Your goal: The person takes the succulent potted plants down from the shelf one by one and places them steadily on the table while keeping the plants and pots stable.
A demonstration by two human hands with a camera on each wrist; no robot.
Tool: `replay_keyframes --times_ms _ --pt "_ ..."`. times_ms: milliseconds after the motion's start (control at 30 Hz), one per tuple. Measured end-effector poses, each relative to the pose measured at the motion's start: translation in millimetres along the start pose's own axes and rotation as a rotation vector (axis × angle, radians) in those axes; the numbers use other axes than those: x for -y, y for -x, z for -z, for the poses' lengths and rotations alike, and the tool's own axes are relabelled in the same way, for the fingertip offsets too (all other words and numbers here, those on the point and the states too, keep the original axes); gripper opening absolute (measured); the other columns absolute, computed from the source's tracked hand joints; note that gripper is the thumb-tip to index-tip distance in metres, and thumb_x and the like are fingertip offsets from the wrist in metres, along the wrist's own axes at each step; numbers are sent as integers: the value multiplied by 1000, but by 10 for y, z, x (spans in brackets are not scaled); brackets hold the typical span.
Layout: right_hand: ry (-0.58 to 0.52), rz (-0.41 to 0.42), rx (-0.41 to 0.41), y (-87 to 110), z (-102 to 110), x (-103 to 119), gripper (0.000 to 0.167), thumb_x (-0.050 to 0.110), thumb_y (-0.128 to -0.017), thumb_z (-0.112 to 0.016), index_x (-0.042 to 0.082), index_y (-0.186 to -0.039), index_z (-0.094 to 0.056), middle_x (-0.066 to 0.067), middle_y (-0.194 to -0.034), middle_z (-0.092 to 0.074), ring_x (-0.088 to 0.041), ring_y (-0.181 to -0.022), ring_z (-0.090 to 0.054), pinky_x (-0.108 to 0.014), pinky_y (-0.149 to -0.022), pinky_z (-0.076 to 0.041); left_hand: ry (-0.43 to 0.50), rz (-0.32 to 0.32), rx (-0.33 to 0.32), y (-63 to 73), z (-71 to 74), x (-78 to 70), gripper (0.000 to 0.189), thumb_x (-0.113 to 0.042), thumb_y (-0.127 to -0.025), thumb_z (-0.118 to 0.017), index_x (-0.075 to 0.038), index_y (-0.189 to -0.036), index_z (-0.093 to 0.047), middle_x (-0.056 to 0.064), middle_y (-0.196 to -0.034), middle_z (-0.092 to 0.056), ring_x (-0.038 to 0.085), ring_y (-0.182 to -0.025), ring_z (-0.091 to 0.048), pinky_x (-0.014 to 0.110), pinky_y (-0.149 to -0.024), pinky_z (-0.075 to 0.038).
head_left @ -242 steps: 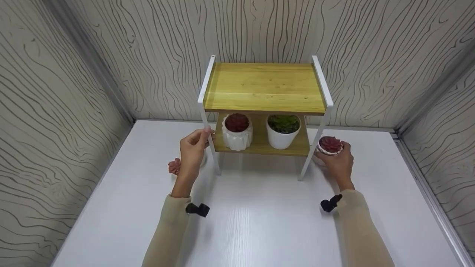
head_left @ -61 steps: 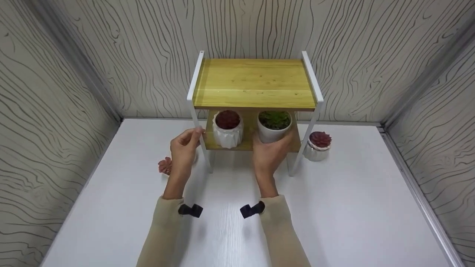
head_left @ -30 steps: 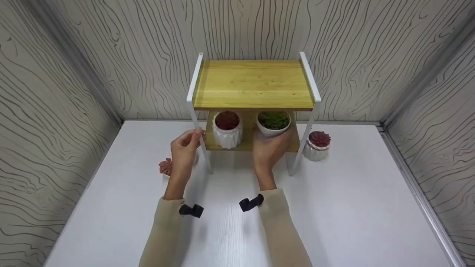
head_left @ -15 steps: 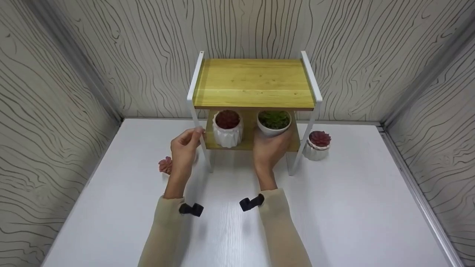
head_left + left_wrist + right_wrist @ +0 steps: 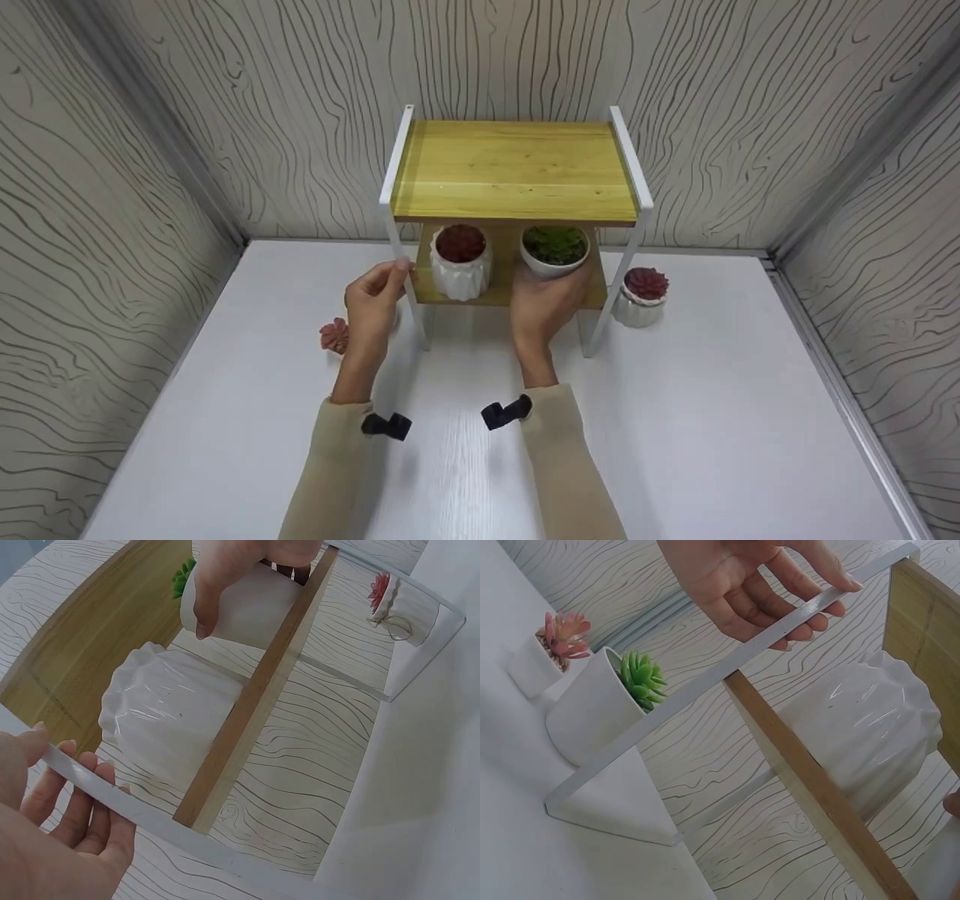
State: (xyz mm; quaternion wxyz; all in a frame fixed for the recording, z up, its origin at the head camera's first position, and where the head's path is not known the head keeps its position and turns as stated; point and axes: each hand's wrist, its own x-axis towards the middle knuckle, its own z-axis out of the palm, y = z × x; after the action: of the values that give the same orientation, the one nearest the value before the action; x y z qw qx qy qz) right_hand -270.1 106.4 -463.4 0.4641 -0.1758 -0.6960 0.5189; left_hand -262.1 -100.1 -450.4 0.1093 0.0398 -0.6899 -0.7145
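Note:
In the head view a small two-tier rack (image 5: pixel 516 172) has wooden boards and white side frames. My left hand (image 5: pixel 373 304) pinches its left front post between thumb and fingers; the left wrist view shows the fingers behind the white bar. My right hand (image 5: pixel 547 304) grips a white pot with a green succulent (image 5: pixel 555 247) at the right of the lower board. In the left wrist view this pot (image 5: pixel 251 611) stands at the board, thumb on its near side. Beside it on the board is a fluted white pot with a dark red succulent (image 5: pixel 460 277).
Right of the rack stands a white pot with a red succulent (image 5: pixel 642 298). Left of it, partly behind my left hand, is a pink succulent (image 5: pixel 334 335); the right wrist view also shows a white pot with a green succulent (image 5: pixel 592 709) there. Patterned walls enclose the white table (image 5: pixel 465 450).
Since the earliest frame, my right hand has let go of the red succulent's pot outside the rack and moved left to grip the green succulent's pot. My left hand stays on the post.

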Motion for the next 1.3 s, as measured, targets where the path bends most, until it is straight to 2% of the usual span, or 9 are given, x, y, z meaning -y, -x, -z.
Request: replay_keyframes --times_ms 100,267,400,633,867,1100,1300 --pt "-16 -14 -6 -7 5 21 93 23 -80 -91 -3 -154 -40 -20 -150 -55 -32 -142 -52 -50 -122 -41 4 3 3 0 1 2 27 -29 -103 -70 -5 -112 -79 17 -117 -77 13 -110 -71 42 -107 -58" --pt "-66 -47 -1 -13 32 71 95 19 -79 -91 -2 -155 -38 -15 -153 -54 -26 -143 -52 -48 -122 -42 10 2 5 -5 5 7 27 -29 -103 -70 -6 -111 -79 11 -112 -78 12 -108 -71 36 -104 -60" --pt "-69 -54 0 -16 50 114 95 17 -78 -91 -1 -156 -38 -15 -153 -53 -26 -142 -52 -48 -121 -43 17 3 9 -17 8 11 28 -31 -102 -71 -6 -111 -79 8 -108 -78 11 -107 -71 38 -105 -59" --pt "-34 -104 0 -11 89 167 96 20 -77 -93 1 -155 -39 -17 -153 -53 -29 -142 -53 -50 -120 -44 16 10 15 -8 7 2 27 -30 -103 -70 -6 -112 -79 12 -113 -78 12 -109 -71 32 -103 -59" --pt "-26 -129 6 33 162 246 96 18 -79 -90 1 -157 -35 -20 -155 -50 -34 -142 -52 -57 -117 -46 5 -14 30 -22 15 -8 31 -35 -103 -70 -7 -113 -79 9 -109 -78 14 -112 -71 44 -111 -55" --pt "-41 -169 6 119 225 271 103 19 -77 -94 3 -158 -33 -18 -156 -47 -33 -144 -50 -55 -120 -44 -20 0 29 5 47 9 33 -35 -103 -69 -6 -118 -78 13 -120 -76 17 -119 -69 41 -111 -56" --pt "-57 -164 -5 118 301 314 105 19 -75 -95 0 -158 -33 -19 -156 -47 -33 -144 -49 -55 -121 -43 -10 17 38 1 32 10 35 -35 -103 -69 -5 -120 -76 16 -125 -75 19 -122 -69 42 -112 -55"
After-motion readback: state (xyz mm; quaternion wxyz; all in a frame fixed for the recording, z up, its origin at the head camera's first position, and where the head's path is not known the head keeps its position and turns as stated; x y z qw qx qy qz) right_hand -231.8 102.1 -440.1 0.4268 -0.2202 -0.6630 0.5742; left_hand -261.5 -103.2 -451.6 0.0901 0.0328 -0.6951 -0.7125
